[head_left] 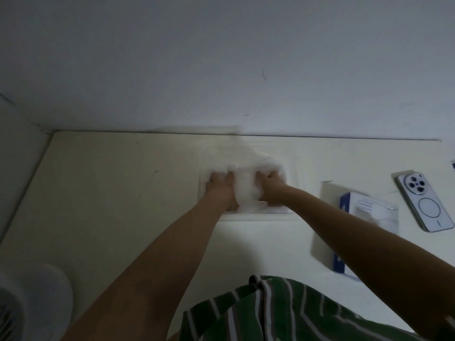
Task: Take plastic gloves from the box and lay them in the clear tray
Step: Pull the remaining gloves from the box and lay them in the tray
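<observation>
The gloves (246, 193) lie in a soft white heap in the clear tray (256, 219), which sits on the table (110, 193) close to the wall (221, 57). Both hands are on the heap.

What could go wrong? The gloves are thin and light. I think they could stick to the fingers and come out again when the hands lift. The heap looks puffy, so it may spring up and spill over the low rim if nobody presses it flat. The tray is hard to see because it is clear. A push to one side could slide it along the table.

The left hand (220, 187) lies on the left side of the heap. Its fingers look straight and flat, and they press down. The tips are lost in the plastic. The right hand (269, 184) is on the right side. Its fingers look bent into the heap, but the picture is blurry. I cannot tell if it pinches a glove or only pushes. Both arms reach out long and nearly straight from the body, and the hands are near each other.

The box (364, 217) is on the table to the right of the tray, partly behind the right arm. A phone (424, 203) lies just past it. A striped shirt (283, 311) shows at the bottom.
</observation>
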A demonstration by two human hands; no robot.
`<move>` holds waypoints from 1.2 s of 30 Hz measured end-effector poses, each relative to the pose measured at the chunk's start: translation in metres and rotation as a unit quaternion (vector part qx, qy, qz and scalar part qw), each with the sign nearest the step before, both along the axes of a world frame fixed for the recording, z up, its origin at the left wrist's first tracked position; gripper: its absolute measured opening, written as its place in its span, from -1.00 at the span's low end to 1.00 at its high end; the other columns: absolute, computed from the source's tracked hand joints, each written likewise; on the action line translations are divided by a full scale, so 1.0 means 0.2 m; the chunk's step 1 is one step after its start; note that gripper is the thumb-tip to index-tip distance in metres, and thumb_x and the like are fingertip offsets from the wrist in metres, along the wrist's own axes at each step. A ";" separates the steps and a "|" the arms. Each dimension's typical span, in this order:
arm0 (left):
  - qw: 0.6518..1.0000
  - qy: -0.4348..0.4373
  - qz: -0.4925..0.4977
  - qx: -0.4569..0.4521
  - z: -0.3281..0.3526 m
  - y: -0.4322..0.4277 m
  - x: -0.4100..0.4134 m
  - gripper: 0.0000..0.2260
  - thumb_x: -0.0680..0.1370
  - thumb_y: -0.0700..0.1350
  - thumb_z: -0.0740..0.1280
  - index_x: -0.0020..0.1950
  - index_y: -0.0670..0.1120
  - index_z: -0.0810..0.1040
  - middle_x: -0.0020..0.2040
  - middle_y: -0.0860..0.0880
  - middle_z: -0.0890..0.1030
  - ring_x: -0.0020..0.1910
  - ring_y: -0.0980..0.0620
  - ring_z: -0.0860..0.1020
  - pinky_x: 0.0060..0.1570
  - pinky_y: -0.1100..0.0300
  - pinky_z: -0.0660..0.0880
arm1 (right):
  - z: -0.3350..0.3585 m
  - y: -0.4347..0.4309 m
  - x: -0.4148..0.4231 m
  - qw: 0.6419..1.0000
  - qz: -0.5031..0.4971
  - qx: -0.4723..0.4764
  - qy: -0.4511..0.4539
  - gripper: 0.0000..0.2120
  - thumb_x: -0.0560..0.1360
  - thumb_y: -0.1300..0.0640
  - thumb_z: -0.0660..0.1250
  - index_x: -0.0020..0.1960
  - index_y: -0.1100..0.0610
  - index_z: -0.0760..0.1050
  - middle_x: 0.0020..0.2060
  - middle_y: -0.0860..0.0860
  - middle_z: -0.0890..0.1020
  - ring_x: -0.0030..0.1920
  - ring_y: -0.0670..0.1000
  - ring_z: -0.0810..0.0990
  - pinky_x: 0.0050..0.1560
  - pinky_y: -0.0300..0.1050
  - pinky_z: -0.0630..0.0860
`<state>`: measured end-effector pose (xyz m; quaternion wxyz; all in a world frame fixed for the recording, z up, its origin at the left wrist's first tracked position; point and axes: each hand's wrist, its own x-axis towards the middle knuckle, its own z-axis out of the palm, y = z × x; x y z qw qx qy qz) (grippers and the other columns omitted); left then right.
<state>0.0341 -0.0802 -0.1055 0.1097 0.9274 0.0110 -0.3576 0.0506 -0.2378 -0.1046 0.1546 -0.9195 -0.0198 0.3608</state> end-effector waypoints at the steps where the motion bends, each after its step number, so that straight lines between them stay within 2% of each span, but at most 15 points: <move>1: 1.000 -0.004 -0.017 0.009 0.00 0.00 0.00 -0.12 0.47 -0.04 0.44 0.58 0.00 -0.11 0.50 -0.29 -0.04 0.49 -0.30 0.05 0.38 -0.03 0.26 | -0.01 0.01 0.01 1.000 0.007 -0.014 0.006 -0.22 0.48 0.21 0.41 0.56 0.16 0.04 0.47 0.28 0.11 0.45 0.31 0.19 0.41 0.13 0.26; 3: 1.000 0.000 -0.027 0.013 -0.01 -0.01 0.01 -0.11 0.47 -0.04 0.43 0.58 -0.05 -0.12 0.51 -0.28 -0.05 0.52 -0.27 -0.03 0.45 0.01 0.12 | -0.01 0.01 0.01 0.998 0.044 -0.028 0.032 -0.14 0.51 0.16 0.39 0.58 0.14 -0.11 0.52 0.26 -0.04 0.51 0.32 0.06 0.47 0.18 0.18; 5: 1.000 0.006 -0.012 0.013 -0.02 -0.02 0.01 -0.07 0.46 -0.04 0.46 0.58 -0.07 -0.14 0.51 -0.29 -0.05 0.52 -0.28 -0.03 0.46 0.01 0.10 | -0.03 0.02 0.00 0.998 0.031 -0.002 0.063 -0.04 0.54 0.05 0.36 0.56 0.07 -0.35 0.54 0.21 -0.24 0.53 0.31 -0.06 0.48 0.19 0.17; 7: 1.000 0.015 -0.006 0.016 -0.02 -0.03 0.02 -0.04 0.46 -0.03 0.46 0.57 -0.08 -0.20 0.50 -0.31 -0.08 0.52 -0.29 -0.06 0.47 0.00 0.08 | -0.04 0.02 -0.01 0.996 0.052 -0.023 0.066 0.01 0.54 0.03 0.36 0.53 0.13 -0.44 0.51 0.24 -0.33 0.53 0.34 -0.13 0.50 0.15 0.12; 10: 0.999 0.021 -0.008 0.025 -0.01 -0.04 0.02 -0.07 0.49 -0.04 0.41 0.57 -0.10 -0.23 0.50 -0.34 -0.11 0.52 -0.30 -0.05 0.47 0.00 0.08 | 0.01 0.01 0.01 0.997 0.021 -0.028 0.072 -0.03 0.49 0.10 0.44 0.57 0.17 -0.23 0.53 0.27 -0.21 0.53 0.34 -0.08 0.50 0.15 0.05; 13: 1.000 0.000 0.001 0.014 0.00 -0.03 0.01 -0.19 0.51 -0.06 0.37 0.57 -0.10 -0.11 0.49 -0.36 -0.02 0.49 -0.33 0.10 0.43 -0.03 0.19 | 0.05 0.00 0.01 0.997 0.036 -0.010 0.060 -0.14 0.50 0.16 0.42 0.57 0.17 -0.09 0.52 0.25 0.01 0.50 0.26 0.11 0.44 0.05 0.17; 15: 1.000 -0.015 0.027 0.000 0.04 -0.05 0.00 -0.30 0.54 -0.05 0.32 0.56 -0.10 0.01 0.46 -0.34 0.13 0.41 -0.31 0.28 0.33 -0.02 0.32 | 0.11 -0.01 -0.02 0.998 0.052 0.023 0.036 -0.19 0.53 0.26 0.35 0.58 0.15 -0.10 0.49 0.21 0.14 0.43 0.21 0.26 0.33 -0.04 0.35; 17: 0.997 -0.067 0.033 0.012 0.10 -0.05 0.02 -0.51 0.55 -0.07 0.27 0.45 -0.13 0.26 0.34 -0.24 0.41 0.28 -0.22 0.45 0.16 0.03 0.43 | 0.17 -0.02 -0.02 0.997 0.031 0.066 -0.018 -0.27 0.52 0.35 0.29 0.58 0.11 0.03 0.45 0.17 0.28 0.40 0.16 0.35 0.21 -0.10 0.47; 19: 0.987 -0.158 0.028 0.025 0.17 -0.08 0.02 -0.72 0.54 -0.12 0.25 0.23 -0.14 0.46 0.15 -0.16 0.57 0.11 -0.17 0.56 -0.03 0.10 0.45 | 0.27 -0.06 -0.03 0.985 -0.010 0.134 -0.104 -0.45 0.51 0.37 0.28 0.47 0.13 0.31 0.29 0.14 0.46 0.24 0.12 0.52 0.02 -0.15 0.59; 22: 0.961 -0.277 0.012 -0.005 0.26 -0.16 0.02 -0.84 0.54 -0.11 0.23 0.04 -0.12 0.55 -0.03 -0.10 0.62 -0.06 -0.12 0.58 -0.20 0.17 0.38 | 0.41 -0.17 -0.07 0.946 -0.100 0.222 -0.213 -0.73 0.53 0.29 0.26 0.19 0.11 0.57 -0.13 -0.01 0.60 -0.22 0.05 0.66 -0.29 -0.11 0.65; 24: 0.944 -0.326 -0.010 -0.054 0.32 -0.26 0.01 -0.85 0.56 -0.09 0.22 0.03 -0.09 0.54 -0.08 -0.05 0.62 -0.09 -0.10 0.56 -0.22 0.17 0.36 | 0.46 -0.28 -0.10 0.928 -0.136 0.212 -0.274 -0.79 0.51 0.25 0.25 0.05 0.09 0.61 -0.29 -0.10 0.56 -0.32 0.04 0.60 -0.31 -0.11 0.58; 26: 0.928 -0.353 -0.038 -0.111 0.36 -0.38 0.00 -0.88 0.56 -0.07 0.24 0.03 -0.05 0.52 -0.11 -0.02 0.62 -0.11 -0.09 0.56 -0.21 0.15 0.40 | 0.47 -0.40 -0.16 0.923 -0.161 0.187 -0.296 -0.81 0.50 0.24 0.25 -0.03 0.08 0.63 -0.31 -0.08 0.58 -0.28 0.04 0.58 -0.27 -0.16 0.49; 28: 0.914 -0.359 -0.082 -0.173 0.39 -0.56 -0.04 -0.89 0.55 -0.07 0.25 0.03 -0.03 0.52 -0.14 -0.01 0.63 -0.15 -0.07 0.56 -0.20 0.13 0.44 | 0.44 -0.56 -0.25 0.927 -0.195 0.145 -0.287 -0.82 0.52 0.22 0.25 -0.04 0.08 0.63 -0.26 -0.04 0.62 -0.23 0.02 0.59 -0.21 -0.13 0.51; 32: 0.901 -0.303 -0.182 -0.251 0.39 -0.88 -0.15 -0.89 0.56 -0.10 0.25 0.05 -0.03 0.51 -0.20 -0.01 0.61 -0.22 -0.05 0.53 -0.25 0.16 0.39 | 0.34 -0.85 -0.46 0.938 -0.261 0.045 -0.226 -0.84 0.51 0.18 0.26 -0.04 0.13 0.63 -0.15 0.03 0.67 -0.15 0.04 0.61 -0.04 0.01 0.59; 36: 0.915 -0.211 -0.242 -0.246 0.30 -1.10 -0.24 -0.86 0.56 -0.11 0.27 0.11 -0.02 0.50 -0.17 0.02 0.55 -0.15 -0.05 0.53 -0.21 0.18 0.36 | 0.23 -1.02 -0.65 0.948 -0.283 -0.028 -0.144 -0.82 0.53 0.17 0.25 -0.03 0.18 0.62 -0.12 0.06 0.67 -0.17 0.04 0.61 -0.15 -0.06 0.59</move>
